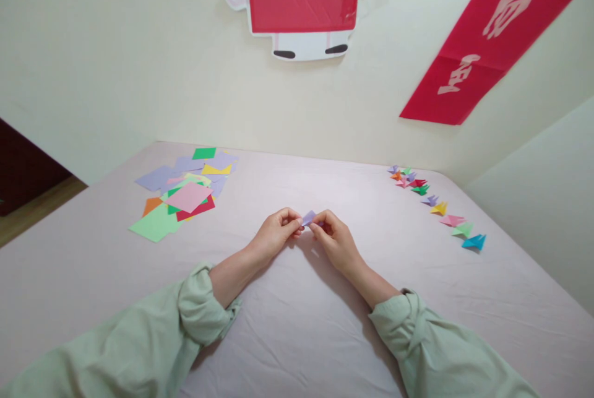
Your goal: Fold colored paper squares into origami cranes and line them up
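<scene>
A small piece of folded purple paper [308, 218] is held up between my two hands, over the middle of the pale cloth-covered surface [288, 324]. My left hand [278, 229] pinches its left side between thumb and fingers. On the opposite side, my right hand [335, 236] grips the paper the same way. The fingers cover most of its edges, so its full shape is hidden.
Loose coloured paper sheets [190, 197] lie in an overlapping pile at the left. Along the right runs a line of several small folded paper figures [442, 208], with a blue one [474, 242] nearest me. A wall [185, 76] with red hangings [492, 39] rises behind.
</scene>
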`<state>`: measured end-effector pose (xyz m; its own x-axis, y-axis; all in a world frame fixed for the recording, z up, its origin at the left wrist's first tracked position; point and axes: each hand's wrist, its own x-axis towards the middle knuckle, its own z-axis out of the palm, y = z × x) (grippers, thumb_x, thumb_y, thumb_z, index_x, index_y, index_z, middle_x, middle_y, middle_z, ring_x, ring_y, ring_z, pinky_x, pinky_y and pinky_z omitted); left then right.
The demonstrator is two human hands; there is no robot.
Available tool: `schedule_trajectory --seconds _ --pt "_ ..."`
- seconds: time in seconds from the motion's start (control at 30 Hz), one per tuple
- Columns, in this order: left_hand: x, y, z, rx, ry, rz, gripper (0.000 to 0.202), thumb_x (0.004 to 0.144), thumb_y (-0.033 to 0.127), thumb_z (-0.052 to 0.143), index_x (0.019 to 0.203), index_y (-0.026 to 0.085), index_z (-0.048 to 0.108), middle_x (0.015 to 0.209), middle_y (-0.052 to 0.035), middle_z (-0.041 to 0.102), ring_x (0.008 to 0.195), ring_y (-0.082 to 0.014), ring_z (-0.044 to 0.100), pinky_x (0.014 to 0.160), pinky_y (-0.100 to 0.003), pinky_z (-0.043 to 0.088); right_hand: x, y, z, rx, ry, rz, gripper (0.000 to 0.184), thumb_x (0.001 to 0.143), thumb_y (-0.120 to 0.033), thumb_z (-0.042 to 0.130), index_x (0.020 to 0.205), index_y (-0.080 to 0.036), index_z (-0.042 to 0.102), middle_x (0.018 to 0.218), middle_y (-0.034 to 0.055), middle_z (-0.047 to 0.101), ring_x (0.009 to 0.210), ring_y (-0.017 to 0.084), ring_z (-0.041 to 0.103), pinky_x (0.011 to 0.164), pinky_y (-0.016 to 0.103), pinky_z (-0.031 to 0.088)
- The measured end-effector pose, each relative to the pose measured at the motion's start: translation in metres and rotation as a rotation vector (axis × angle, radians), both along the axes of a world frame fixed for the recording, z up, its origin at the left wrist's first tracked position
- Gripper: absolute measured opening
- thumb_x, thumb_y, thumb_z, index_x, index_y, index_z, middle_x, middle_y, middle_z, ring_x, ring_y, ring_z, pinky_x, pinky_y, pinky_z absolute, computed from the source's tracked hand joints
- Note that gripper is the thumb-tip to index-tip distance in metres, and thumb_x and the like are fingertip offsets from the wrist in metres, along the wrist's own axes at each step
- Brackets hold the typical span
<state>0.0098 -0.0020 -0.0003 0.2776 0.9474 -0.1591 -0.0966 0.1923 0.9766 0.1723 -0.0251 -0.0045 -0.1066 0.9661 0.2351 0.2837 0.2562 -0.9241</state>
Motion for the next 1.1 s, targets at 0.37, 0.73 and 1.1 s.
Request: schedule_trajectory --seconds 0.37,0.73,1.1 --pt "0.001 -0.007 0.000 0.217 0.161 -0.129 0.018 0.082 0.032 0.054 0.073 0.016 0.055 0.064 0.0025 0.052 0.060 -0.0103 0.049 0.059 -0.023 0.039 -0.001 0.006 -0.002 -0.086 0.174 -0.066 0.025 0.084 -0.042 0.061 0.076 -0.020 0.052 0.065 -0.0016 0.058 0.061 0.015 0.058 0.060 0.027 0.044" --pt "-0.001 -0.009 -0.006 0.320 0.258 -0.107 0.022 0.084 0.037 0.055 0.074 0.017 0.057 0.061 0.0031 0.056 0.058 -0.0114 0.050 0.058 -0.023 0.039 -0.004 0.005 0.001 -0.086 0.124 -0.081 0.026 0.084 -0.044 0.058 0.077 -0.020 0.051 0.066 -0.0018 0.056 0.061 0.015 0.058 0.059 0.028 0.046" --pt "0.002 -0.013 -0.002 0.273 0.255 -0.111 0.024 0.084 0.037 0.056 0.070 0.017 0.055 0.056 0.0038 0.053 0.052 -0.0103 0.047 0.053 -0.022 0.034 -0.005 0.004 -0.002 -0.078 0.120 -0.115 0.021 0.085 -0.038 0.059 0.079 -0.021 0.048 0.065 -0.0033 0.055 0.058 0.014 0.057 0.057 0.027 0.045"
